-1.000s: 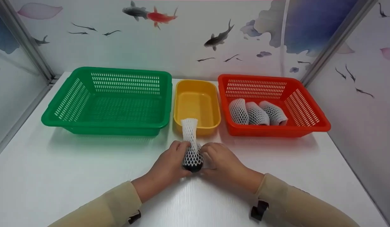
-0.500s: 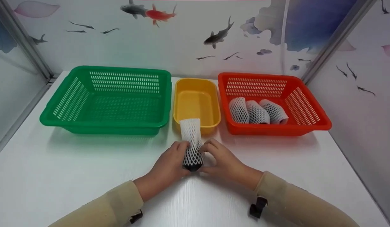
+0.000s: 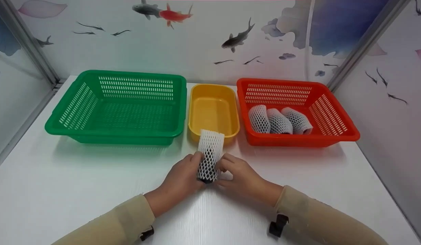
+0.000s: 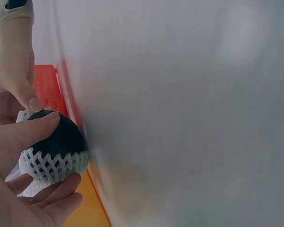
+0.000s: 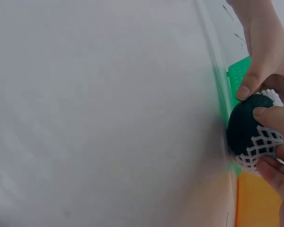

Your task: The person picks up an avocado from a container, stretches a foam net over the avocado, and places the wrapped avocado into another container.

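A dark, smooth oval fruit point(image 4: 64, 137) sits partly inside a white foam net sleeve point(image 3: 211, 140), its bare end toward the person. My left hand point(image 3: 181, 175) grips it from the left, thumb on the bare skin and fingers under the net, as the left wrist view shows. From the right, my right hand point(image 3: 244, 173) holds the sleeve and fruit, its thumb on the dark skin point(image 5: 244, 125) and its fingers curled at the net. The sleeve's far end stands wide and loose beyond the fruit, overlapping the front rim of the yellow tub point(image 3: 193, 133).
A green basket point(image 3: 128, 133) stands at the back left, its bottom bare. At the back right a red basket point(image 3: 299, 139) holds several net-sleeved items point(image 3: 279, 121). The yellow tub stands between them. Patterned wall panels point(image 3: 183, 51) enclose the white table point(image 3: 94, 177).
The sleeve's far end has spread from a narrow tube to a wide one and swung slightly right. More dark fruit shows through the mesh. Both hands stay almost in place.
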Available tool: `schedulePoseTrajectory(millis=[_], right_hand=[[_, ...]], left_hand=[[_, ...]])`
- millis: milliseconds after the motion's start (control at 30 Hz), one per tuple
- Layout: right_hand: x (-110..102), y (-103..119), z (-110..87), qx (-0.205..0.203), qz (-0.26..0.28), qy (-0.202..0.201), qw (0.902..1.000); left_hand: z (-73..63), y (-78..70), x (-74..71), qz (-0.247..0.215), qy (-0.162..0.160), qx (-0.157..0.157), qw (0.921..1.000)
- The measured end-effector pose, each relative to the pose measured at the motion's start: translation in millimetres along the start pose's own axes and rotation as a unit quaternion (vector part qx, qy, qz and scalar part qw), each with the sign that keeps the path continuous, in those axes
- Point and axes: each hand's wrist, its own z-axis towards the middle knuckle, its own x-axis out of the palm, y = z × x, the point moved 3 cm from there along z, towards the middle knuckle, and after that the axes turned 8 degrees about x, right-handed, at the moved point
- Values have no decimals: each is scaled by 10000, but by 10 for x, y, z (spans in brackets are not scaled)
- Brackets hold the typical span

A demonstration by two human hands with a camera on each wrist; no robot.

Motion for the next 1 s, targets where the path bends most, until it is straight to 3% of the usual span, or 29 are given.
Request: schedulePoseTrajectory(millis=[133, 233, 367, 467, 600, 700, 1000], right_hand=[[0, 7, 5, -50, -100, -24, 9999], [-9, 3, 13, 169, -154, -53, 9997], [0, -32, 20, 891, -406, 2, 9952], [29, -73, 22, 1608, -596, 229, 9849], [51, -84, 25, 2161, -555, 451, 9738], [35, -61, 33, 2116, -428, 346, 9758], [-55, -21, 48, 1077, 10, -425, 9933]], left_hand=[[2, 19, 1, -89, 68, -142, 9998], [2, 26, 2, -67, 57, -87, 9999], [-6, 36, 0, -77, 24, 0, 10000], [-5, 49, -2, -173, 47, -38, 9998], [9, 59, -10, -380, 64, -99, 9992], [17, 61, -20, -531, -27, -122, 9985], [68, 13, -53, -652, -340, -133, 9972]])
